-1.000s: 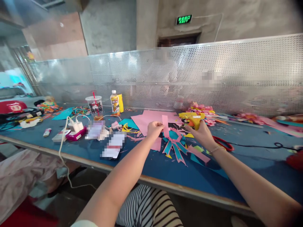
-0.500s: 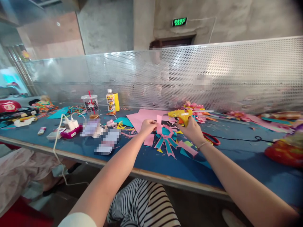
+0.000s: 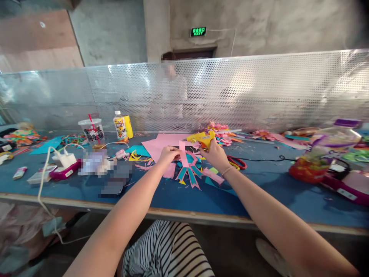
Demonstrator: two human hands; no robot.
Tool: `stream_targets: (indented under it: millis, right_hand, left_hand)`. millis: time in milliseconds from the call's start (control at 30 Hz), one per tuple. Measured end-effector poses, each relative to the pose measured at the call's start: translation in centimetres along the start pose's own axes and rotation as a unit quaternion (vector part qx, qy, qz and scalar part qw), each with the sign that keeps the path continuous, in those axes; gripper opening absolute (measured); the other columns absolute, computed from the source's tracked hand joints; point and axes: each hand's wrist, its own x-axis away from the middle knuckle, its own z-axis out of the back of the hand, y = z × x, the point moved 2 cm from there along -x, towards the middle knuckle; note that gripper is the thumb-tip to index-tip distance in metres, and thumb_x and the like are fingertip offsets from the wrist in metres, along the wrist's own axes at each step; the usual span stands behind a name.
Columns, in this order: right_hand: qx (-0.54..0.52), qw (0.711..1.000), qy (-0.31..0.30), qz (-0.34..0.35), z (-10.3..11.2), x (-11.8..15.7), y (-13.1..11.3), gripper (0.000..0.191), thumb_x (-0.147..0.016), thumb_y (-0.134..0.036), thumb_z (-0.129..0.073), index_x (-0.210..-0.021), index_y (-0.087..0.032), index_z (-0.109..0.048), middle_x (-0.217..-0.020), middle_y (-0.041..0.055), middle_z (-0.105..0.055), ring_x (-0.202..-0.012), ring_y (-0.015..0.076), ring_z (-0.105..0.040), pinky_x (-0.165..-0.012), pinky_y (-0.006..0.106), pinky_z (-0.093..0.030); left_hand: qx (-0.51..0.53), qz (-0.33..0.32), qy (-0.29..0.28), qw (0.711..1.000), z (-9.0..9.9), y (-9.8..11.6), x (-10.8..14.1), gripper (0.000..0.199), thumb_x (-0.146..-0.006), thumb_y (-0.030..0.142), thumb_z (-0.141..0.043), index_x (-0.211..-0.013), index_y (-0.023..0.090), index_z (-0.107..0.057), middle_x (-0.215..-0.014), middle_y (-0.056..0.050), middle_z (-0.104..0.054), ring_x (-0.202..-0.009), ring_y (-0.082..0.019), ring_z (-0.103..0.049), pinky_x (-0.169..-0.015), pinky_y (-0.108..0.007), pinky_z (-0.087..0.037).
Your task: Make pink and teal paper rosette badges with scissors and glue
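Observation:
Between the fingertips of my left hand (image 3: 169,156) is a pink paper strip (image 3: 183,153), held upright. My right hand (image 3: 215,154) is wrapped round the grip of a yellow glue gun (image 3: 201,138), whose nozzle points left at the strip's upper part. Whether the nozzle touches the paper I cannot tell. Just under the strip lies a pink and teal paper rosette with ribbon-like tails (image 3: 188,175), partly hidden by the strip. Pink paper sheets (image 3: 157,145) lie behind my left hand.
Red-handled scissors (image 3: 240,163) lie right of my right hand. At the left are a phone (image 3: 118,179), a purple power strip (image 3: 65,170), a cup (image 3: 91,132) and a bottle (image 3: 120,127). A purple-capped jar (image 3: 323,154) stands right. Behind the perforated metal screen (image 3: 115,92) is a person.
The view has swung to the right, bringing the purple-capped jar fully into sight. Both hands keep their hold on the strip and the glue gun, with little other movement.

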Motion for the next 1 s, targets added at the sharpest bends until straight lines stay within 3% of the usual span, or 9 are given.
stream_targets:
  millis: [367,633,1000]
  right_hand:
    - [-0.006,1.000,0.006,0.024,-0.4,-0.2,0.4,0.036,-0.077,-0.037,-0.047,-0.102,-0.013,-0.039,-0.084,0.0138,-0.061,-0.074,0.0271,-0.059,-0.059,0.032,-0.040]
    - [-0.040,0.999,-0.020,0.025,-0.2,0.3,-0.9,0.028,-0.076,-0.033,-0.047,-0.097,-0.014,-0.040,-0.080,0.0118,-0.060,-0.071,0.0254,-0.059,-0.057,0.030,-0.039]
    - [-0.053,0.999,-0.008,-0.009,0.0,0.0,-0.2,0.036,-0.074,-0.034,-0.050,-0.102,-0.014,-0.039,-0.079,0.0104,-0.060,-0.070,0.0251,-0.057,-0.055,0.030,-0.038]
  left_hand:
    - [-0.007,0.004,0.006,1.000,0.0,0.2,0.1,0.012,-0.058,0.017,-0.069,-0.055,0.011,-0.060,-0.044,0.000,-0.056,-0.040,-0.006,-0.050,-0.046,-0.019,-0.044]
    - [-0.009,0.015,0.007,1.000,-0.1,0.4,0.2,0.011,-0.057,0.016,-0.071,-0.056,0.011,-0.061,-0.045,-0.001,-0.056,-0.039,-0.006,-0.049,-0.046,-0.019,-0.044]
    - [0.021,0.010,0.006,1.000,0.3,-0.2,-0.4,0.009,-0.058,0.015,-0.068,-0.056,0.010,-0.060,-0.046,-0.001,-0.058,-0.039,-0.006,-0.050,-0.046,-0.019,-0.045]
